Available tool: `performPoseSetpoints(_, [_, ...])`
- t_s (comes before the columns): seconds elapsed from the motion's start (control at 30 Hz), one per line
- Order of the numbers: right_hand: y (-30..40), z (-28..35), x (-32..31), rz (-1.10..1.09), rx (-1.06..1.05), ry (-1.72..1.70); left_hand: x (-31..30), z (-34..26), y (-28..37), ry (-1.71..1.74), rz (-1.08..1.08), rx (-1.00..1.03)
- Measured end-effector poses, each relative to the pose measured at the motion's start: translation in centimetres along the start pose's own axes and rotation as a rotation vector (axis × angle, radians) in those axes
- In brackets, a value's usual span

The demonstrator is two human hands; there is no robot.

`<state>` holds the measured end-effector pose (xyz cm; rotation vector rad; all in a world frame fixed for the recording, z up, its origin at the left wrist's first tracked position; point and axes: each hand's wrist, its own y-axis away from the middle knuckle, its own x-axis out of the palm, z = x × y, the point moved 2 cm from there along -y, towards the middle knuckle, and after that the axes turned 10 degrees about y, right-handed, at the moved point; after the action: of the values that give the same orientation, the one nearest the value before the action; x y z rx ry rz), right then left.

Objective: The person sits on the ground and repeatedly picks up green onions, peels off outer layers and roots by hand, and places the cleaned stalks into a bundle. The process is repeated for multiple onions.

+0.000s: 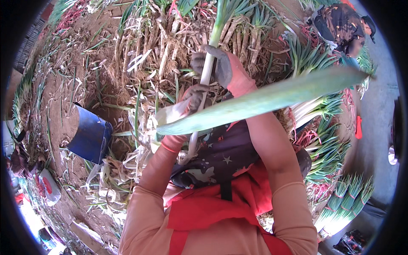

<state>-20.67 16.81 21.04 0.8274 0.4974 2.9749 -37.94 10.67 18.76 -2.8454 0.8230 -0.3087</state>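
A long green onion (207,70) slants across the middle, its green leaves pointing away from me and its root end down by my lap. Around its upper white stem, near the green part, my right hand (225,67) is closed, in a pink glove with dark grey palm and fingers. My left hand (193,98), gloved likewise, grips the stem lower down. Beside the left hand hangs a pale, thin outer layer (170,112). A broad loose green leaf (261,103), blurred, crosses in front of my forearms and hides part of the stem's lower end.
Unpeeled green onions (165,47) with dry roots lie ahead. Cleaned white-stemmed onions (314,108) are piled at the right, near tied bundles (346,199). A blue plastic piece (89,135) stands left among peelings (111,188). Another person (341,27) is at the upper right.
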Motion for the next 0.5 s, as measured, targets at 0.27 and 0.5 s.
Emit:
performPoseSetpoints(0.27, [-1.3, 0.5, -5.0, -0.31, -0.262, -0.091, -10.9, 8.3, 11.8, 0.512, 0.158, -0.567])
performPoseSetpoints(0.5, [-2.4, -0.9, -9.9, -0.439, -0.425, 0.088, -18.4, 13.4, 24.8, 0.381, -0.343, -1.127])
